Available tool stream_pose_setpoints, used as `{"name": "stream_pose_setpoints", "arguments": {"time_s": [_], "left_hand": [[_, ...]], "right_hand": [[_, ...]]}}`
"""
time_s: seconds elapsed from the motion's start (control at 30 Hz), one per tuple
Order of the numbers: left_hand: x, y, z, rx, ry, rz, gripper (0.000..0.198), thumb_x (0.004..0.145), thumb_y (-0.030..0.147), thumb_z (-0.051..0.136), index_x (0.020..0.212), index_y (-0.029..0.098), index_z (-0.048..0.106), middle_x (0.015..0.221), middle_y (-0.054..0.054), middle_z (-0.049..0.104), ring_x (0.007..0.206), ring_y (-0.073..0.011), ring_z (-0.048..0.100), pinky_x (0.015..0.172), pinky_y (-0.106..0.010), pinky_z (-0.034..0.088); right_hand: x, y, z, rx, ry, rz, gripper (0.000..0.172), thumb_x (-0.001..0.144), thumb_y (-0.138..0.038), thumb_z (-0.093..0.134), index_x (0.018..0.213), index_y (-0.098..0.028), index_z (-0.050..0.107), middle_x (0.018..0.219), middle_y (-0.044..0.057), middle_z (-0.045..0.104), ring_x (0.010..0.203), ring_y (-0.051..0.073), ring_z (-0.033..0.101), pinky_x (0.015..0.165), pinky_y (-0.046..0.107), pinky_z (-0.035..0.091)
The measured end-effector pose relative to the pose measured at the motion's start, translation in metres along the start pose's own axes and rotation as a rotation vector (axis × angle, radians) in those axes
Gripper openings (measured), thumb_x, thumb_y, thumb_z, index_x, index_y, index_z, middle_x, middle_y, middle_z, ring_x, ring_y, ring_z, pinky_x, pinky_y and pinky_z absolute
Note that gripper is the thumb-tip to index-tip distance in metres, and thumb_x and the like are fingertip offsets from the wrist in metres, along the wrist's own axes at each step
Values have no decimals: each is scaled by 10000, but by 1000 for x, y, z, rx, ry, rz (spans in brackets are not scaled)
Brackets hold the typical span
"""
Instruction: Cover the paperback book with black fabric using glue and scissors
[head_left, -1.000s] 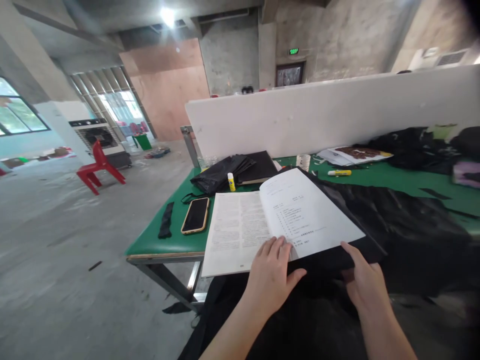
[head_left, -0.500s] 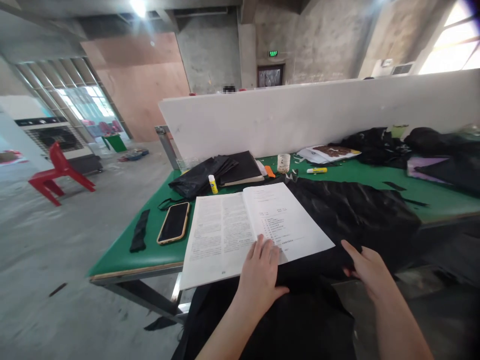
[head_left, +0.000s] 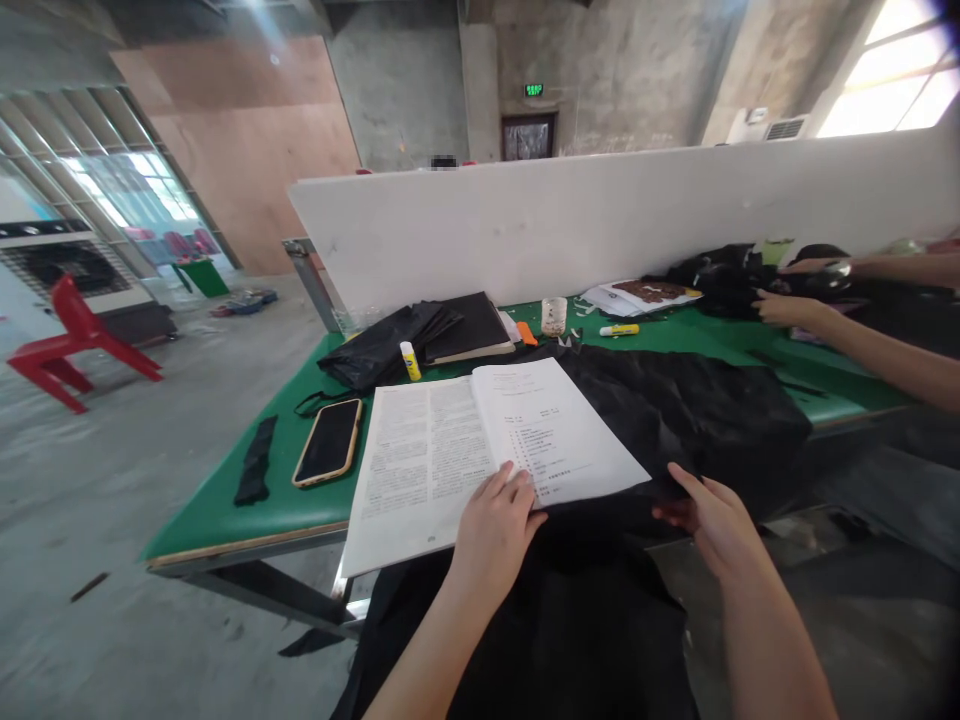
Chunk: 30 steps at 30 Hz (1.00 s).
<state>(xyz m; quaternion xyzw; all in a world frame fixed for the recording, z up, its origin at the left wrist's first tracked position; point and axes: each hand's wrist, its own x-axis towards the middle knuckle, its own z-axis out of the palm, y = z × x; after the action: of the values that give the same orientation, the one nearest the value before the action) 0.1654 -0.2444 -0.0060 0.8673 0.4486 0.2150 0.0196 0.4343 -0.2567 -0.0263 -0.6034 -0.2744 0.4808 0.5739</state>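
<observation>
An open book (head_left: 420, 450) lies at the near edge of the green table, with small print on its left page and lines of text on the right one. My left hand (head_left: 499, 530) rests on the book's lower middle, fingers spread over the paper. To the right of the book, my right hand (head_left: 709, 515) holds the edge of a black sheet (head_left: 690, 400) between thumb and fingers. This sheet spreads over the table and reaches under the right page. Left of the book lies a phone (head_left: 328, 442) in a tan case.
On the green table (head_left: 217, 510) are a glue stick (head_left: 410, 361), a black notebook (head_left: 469, 325), a cup (head_left: 553, 316), another glue stick (head_left: 619, 330) and papers (head_left: 637, 297). A co-worker's hands (head_left: 787, 308) are at the right. A white partition (head_left: 510, 230) stands behind.
The view has turned slightly, moving the table and book left in the picture. My left thumb has drawn in toward the book's edge. Another person's hands and forearms have appeared at the right.
</observation>
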Motion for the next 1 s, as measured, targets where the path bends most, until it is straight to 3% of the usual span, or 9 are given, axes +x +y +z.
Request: {"name": "stream_pose_setpoints", "arguments": {"time_s": [0.1, 0.17, 0.33, 0.43, 0.53, 0.67, 0.8, 0.93, 1.0], "left_hand": [[2, 0, 0, 11, 16, 1, 262, 863, 165, 504, 1117, 158, 566, 1161, -94, 639, 1208, -272, 486, 941, -443, 478], [2, 1, 0, 22, 27, -7, 269, 868, 165, 488, 1124, 144, 567, 1146, -99, 647, 1197, -266, 497, 936, -438, 482], [3, 3, -1, 31, 53, -18, 253, 871, 161, 456, 1089, 132, 581, 1122, -95, 658, 1180, -248, 513, 942, -427, 479], [3, 4, 0, 34, 69, -24, 236, 865, 151, 454, 1059, 139, 588, 1111, -95, 662, 1177, -248, 517, 941, -432, 478], [3, 3, 2, 27, 86, -31, 233, 851, 141, 474, 1059, 145, 580, 1094, -92, 669, 1167, -245, 525, 933, -430, 484], [3, 2, 2, 16, 94, -53, 257, 823, 142, 522, 1078, 154, 553, 1071, -95, 672, 1142, -245, 545, 908, -428, 499], [3, 1, 1, 2, 84, -67, 247, 813, 133, 534, 1056, 170, 534, 1009, -82, 683, 1136, -245, 547, 904, -430, 497], [2, 2, 2, -14, 105, -47, 258, 831, 114, 481, 1073, 196, 515, 1029, -72, 678, 1157, -251, 533, 920, -454, 480], [2, 2, 2, -15, 111, -42, 262, 835, 119, 470, 1083, 193, 514, 1042, -87, 675, 1151, -264, 538, 910, -467, 484]], "right_hand": [[-6, -4, -2, -142, -292, -112, 335, 740, -464, 651, 860, -161, 575, 884, 116, 664, 700, 200, 616, 586, 298, 475], [-8, -5, -4, -240, -371, -195, 393, 710, -440, 688, 936, -149, 554, 894, 109, 656, 678, 176, 594, 585, 286, 468], [-1, 1, -7, -386, -161, -211, 401, 641, -485, 720, 788, -183, 502, 559, -33, 544, 484, 105, 473, 446, 218, 353], [-3, 3, 0, -544, -234, -147, 414, 704, -555, 630, 636, -173, 486, 421, -52, 442, 400, 76, 385, 424, 212, 294], [-8, 5, 15, -493, -312, -90, 455, 728, -606, 570, 673, -157, 519, 483, -30, 489, 406, 83, 433, 411, 212, 282], [-8, 8, 37, -376, -220, -74, 473, 724, -632, 553, 679, -166, 485, 526, 12, 548, 394, 99, 466, 372, 214, 252], [3, 10, 41, -375, -79, -220, 406, 755, -566, 565, 821, -168, 522, 553, 13, 575, 418, 128, 502, 385, 234, 341], [15, 9, 32, -622, 57, -457, 444, 793, -462, 538, 1115, -156, 554, 838, 87, 670, 690, 222, 640, 637, 343, 525], [17, 10, 28, -748, 30, -642, 401, 823, -344, 476, 1169, -170, 576, 1074, 106, 634, 966, 248, 611, 874, 397, 483]]}}
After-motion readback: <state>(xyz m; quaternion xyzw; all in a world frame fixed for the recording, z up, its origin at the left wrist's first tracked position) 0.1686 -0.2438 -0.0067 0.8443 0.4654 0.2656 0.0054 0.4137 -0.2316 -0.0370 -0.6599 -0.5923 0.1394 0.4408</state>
